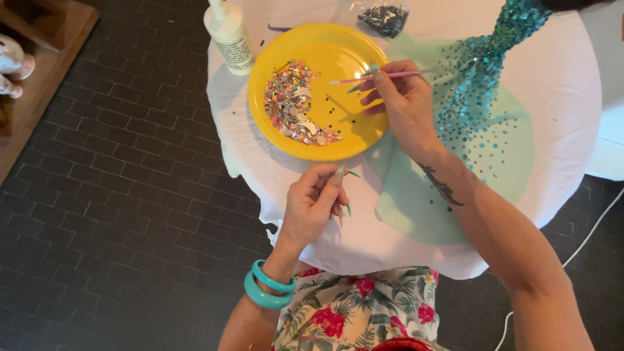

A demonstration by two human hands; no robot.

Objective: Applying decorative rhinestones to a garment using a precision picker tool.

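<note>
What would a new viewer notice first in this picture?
The yellow plate with a heap of sequins sits at the table's far left. The right hand holds a thin pink stick over it. At the right, sparkling teal sequined fabric lies on a pale green sheet.

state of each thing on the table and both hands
yellow plate: holds a heap of sequins
sequins: loose, piled left of centre
pink stick: held over the plate
right hand: pinching the stick
left hand: curled, holds nothing visible
glue bottle: upright, capped
green fabric: flat, partly sequinned
</note>
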